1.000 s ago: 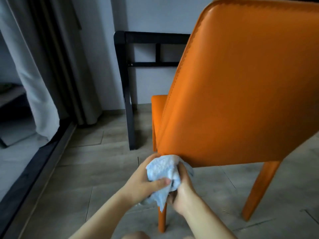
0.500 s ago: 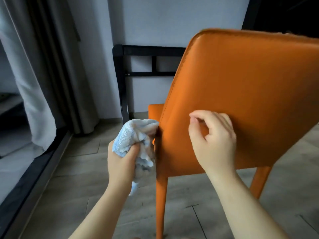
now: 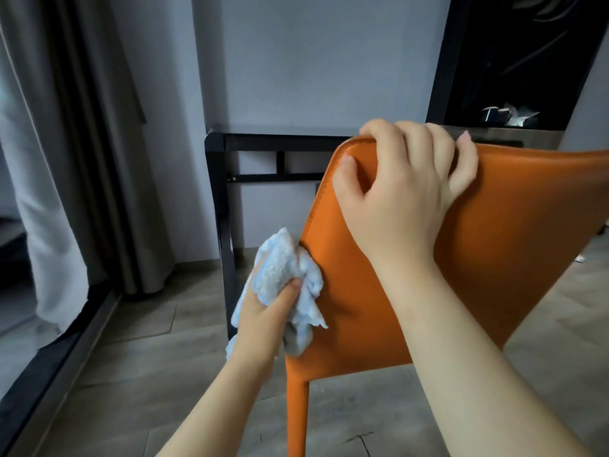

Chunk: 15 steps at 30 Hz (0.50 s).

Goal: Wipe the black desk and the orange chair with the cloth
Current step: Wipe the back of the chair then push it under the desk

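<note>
The orange chair (image 3: pixel 494 258) fills the right half of the view, its backrest turned toward me. My right hand (image 3: pixel 402 189) grips the top left edge of the backrest, fingers curled over the rim and thumb on the back face. My left hand (image 3: pixel 267 311) holds a bunched light blue cloth (image 3: pixel 280 272) and presses it against the left edge of the backrest, about halfway down. The black desk (image 3: pixel 220 179) stands behind the chair against the wall; only its frame and left leg show.
Grey and white curtains (image 3: pixel 66 159) hang at the left beside a dark floor track (image 3: pixel 49 364). A dark shelf unit (image 3: pixel 514 61) with small items stands at the upper right. Grey wood-look floor (image 3: pixel 131 374) spreads below, with one chair leg (image 3: pixel 298 417) near the bottom centre.
My right hand let go of the cloth and rose from the chair's lower edge to grip the backrest top. My left hand carried the cloth up the chair's left edge.
</note>
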Available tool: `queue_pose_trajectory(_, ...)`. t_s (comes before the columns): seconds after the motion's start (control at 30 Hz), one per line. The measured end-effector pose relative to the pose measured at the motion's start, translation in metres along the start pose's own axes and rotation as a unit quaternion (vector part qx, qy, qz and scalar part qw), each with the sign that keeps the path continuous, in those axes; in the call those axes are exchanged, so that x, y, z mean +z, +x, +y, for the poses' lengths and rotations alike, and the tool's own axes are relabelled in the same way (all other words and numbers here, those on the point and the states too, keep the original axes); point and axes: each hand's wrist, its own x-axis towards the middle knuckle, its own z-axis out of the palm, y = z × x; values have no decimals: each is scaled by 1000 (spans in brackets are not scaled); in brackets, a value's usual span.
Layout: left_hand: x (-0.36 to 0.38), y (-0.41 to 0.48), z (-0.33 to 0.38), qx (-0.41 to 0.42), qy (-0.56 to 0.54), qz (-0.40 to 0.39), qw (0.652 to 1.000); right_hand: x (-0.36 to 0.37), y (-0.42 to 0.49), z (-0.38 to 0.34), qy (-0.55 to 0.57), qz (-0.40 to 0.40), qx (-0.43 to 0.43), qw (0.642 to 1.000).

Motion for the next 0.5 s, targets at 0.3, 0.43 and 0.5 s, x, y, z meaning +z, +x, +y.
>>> queue_pose_trajectory(0.3, -3, 31, -64, -234, -28, 67, 970, 13, -1, -2, 2, 58, 22, 998)
queue_pose_trajectory(0.43, 2, 43, -73, -226, -63, 83, 969, 17, -2, -2, 14, 76, 18, 997)
queue_pose_trajectory(0.5, 4, 41, -110, -201, -80, 71, 974, 19, -2, -2, 9, 85, 21, 996)
